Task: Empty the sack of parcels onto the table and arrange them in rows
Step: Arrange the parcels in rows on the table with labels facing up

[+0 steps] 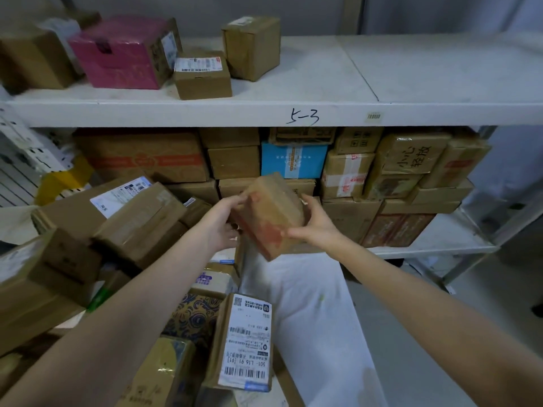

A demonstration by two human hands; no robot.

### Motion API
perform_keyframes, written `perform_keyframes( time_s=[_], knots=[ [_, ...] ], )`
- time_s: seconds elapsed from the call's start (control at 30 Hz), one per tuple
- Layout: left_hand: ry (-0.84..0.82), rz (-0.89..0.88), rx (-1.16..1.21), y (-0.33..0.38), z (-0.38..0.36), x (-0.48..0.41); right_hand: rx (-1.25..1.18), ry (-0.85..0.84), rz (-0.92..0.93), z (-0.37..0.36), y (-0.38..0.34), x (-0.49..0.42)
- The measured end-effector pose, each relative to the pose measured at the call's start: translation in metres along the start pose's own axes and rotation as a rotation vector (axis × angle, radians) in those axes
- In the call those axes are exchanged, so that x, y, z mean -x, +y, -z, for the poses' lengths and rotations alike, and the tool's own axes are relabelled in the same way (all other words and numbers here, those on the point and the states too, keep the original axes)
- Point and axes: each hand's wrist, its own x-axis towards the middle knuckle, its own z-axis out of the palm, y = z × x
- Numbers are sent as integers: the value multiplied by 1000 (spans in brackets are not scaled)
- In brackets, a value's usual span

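I hold a small brown taped parcel (271,215) with red print in both hands, tilted, in front of the lower shelf. My left hand (221,221) grips its left side. My right hand (316,224) grips its right side and lower corner. Below them lies the white sack (311,318), flattened. Loose parcels are heaped to its left, among them a box with a white shipping label (245,345), a blue patterned box (194,315) and a large brown box (141,221).
A white shelf board marked "5-3" (323,113) carries a pink box (123,54) and some brown boxes (251,45); its right half is bare. The lower shelf (440,239) is packed with stacked cartons, including a blue one (293,160). Grey floor lies at right.
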Motion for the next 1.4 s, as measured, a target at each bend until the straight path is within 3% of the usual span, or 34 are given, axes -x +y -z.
perform_keyframes(
  time_s=[0.2, 0.33, 0.4, 0.53, 0.7, 0.83, 0.93, 1.0, 1.23, 1.3, 1.4],
  knots=[
    [-128, 38, 197, -7, -3, 8, 901, 375, 621, -16, 3, 12],
    [50, 94, 202, -9, 1, 13, 1123, 444, 977, -17, 8, 17],
    [72, 106, 160, -12, 6, 12, 1134, 380, 1010, -14, 11, 18],
    [101, 46, 18, -17, 11, 12, 906, 114, 821, -4, 14, 23],
    [9, -99, -110, -15, 21, 6, 199, 27, 148, 4, 11, 15],
    [-77, -149, -25, -14, 21, 9, -315, -149, -253, 16, 10, 18],
    [-156, -158, 5, -14, 23, 8, -527, -341, -287, 24, 13, 24],
    [-172, -165, 27, -14, 23, 8, -568, -356, -259, 24, 14, 25],
    [-283, -130, -240, -15, 22, 9, -362, -398, -199, 38, 17, 20],
    [-286, -108, -296, -17, 18, 10, -330, -334, -180, 37, 13, 21],
    [-246, -108, -197, -17, 12, 10, -528, -156, -179, 35, 10, 16]
  ],
)
